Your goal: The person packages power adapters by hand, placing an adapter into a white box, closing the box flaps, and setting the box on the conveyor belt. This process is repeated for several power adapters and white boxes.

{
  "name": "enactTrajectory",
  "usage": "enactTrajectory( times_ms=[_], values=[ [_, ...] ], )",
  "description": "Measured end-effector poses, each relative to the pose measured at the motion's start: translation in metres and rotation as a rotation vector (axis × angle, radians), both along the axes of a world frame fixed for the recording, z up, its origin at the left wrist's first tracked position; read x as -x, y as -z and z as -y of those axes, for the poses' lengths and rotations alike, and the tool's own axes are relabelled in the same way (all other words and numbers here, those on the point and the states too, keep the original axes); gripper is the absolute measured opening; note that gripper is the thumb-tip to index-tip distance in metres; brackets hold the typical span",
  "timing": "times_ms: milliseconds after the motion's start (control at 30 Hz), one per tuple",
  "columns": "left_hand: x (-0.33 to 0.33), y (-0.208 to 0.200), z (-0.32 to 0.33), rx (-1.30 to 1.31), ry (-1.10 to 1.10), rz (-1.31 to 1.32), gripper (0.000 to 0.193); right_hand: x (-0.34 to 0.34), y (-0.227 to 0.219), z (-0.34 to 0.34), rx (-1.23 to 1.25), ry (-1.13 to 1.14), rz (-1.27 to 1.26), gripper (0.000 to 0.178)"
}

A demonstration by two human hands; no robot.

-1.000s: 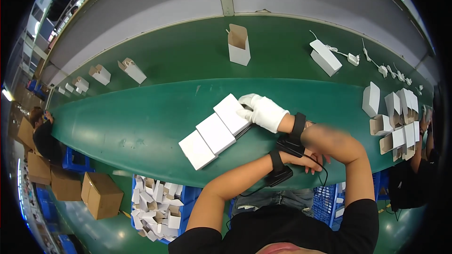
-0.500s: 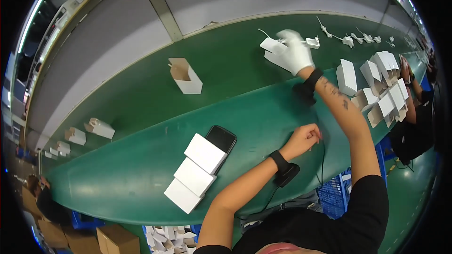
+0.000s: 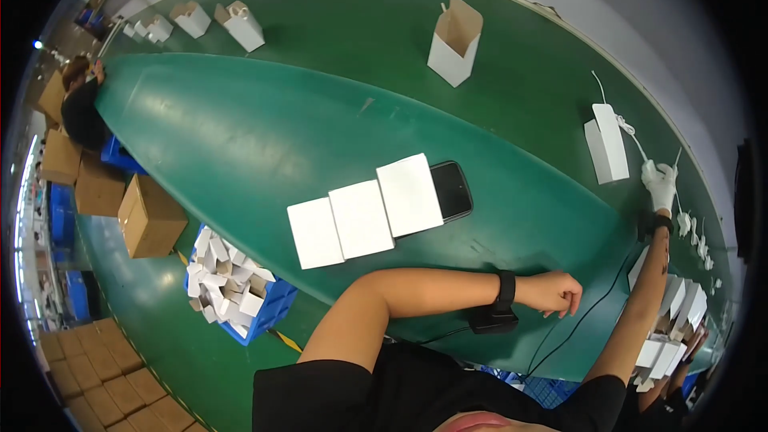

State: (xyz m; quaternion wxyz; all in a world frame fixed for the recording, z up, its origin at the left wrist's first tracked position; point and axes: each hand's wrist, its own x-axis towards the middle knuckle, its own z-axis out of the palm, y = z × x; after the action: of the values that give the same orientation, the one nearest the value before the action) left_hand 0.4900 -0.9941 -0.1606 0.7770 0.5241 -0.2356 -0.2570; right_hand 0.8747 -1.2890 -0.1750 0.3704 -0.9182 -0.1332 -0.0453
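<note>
My right hand [image 3: 660, 188], in a white glove, reaches to the far right of the green bench. Its fingers close at the end of a white charger cable [image 3: 635, 142]; the plug end is mostly hidden by the glove. Left of that hand lies a white open carton [image 3: 610, 148], with the coiled part of the cable beside it. My left hand [image 3: 550, 294] is bare and rests over the near bench with its fingers curled and nothing seen in them. Three white cartons [image 3: 362, 220] lie in an overlapping row beside a black phone [image 3: 454, 190].
An open white carton [image 3: 454, 50] stands on the far strip, with several more [image 3: 240, 26] at far left. Several white chargers [image 3: 694, 236] lie at right, near grouped cartons [image 3: 668, 328] and another person. A blue crate [image 3: 272, 304] of cartons stands below the bench.
The view has swung to the right, so things sit differently in the picture. My right hand has moved from over the open carton to the cable's plug end. My left hand stays curled.
</note>
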Motion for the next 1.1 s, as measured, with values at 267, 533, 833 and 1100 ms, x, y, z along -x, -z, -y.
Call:
enactTrajectory(
  times_ms=[267,533,833,1100],
  values=[
    [-0.008,0.006,0.021,0.101,0.077,0.007,0.017,0.094,-0.191,-0.047,0.402,0.377,0.409,0.041],
    [0.020,-0.078,-0.024,0.621,-0.005,-0.681,0.096,0.278,-0.208,-0.162,-0.575,-0.273,0.048,0.043],
    [0.057,-0.098,-0.065,1.004,-0.521,-0.882,0.080,0.433,-0.200,-0.231,-0.806,-0.535,-0.244,0.064],
    [0.056,-0.081,-0.101,1.225,-0.309,-0.065,0.028,0.471,-0.179,-0.214,-0.725,-0.470,-0.369,0.044]
  ],
)
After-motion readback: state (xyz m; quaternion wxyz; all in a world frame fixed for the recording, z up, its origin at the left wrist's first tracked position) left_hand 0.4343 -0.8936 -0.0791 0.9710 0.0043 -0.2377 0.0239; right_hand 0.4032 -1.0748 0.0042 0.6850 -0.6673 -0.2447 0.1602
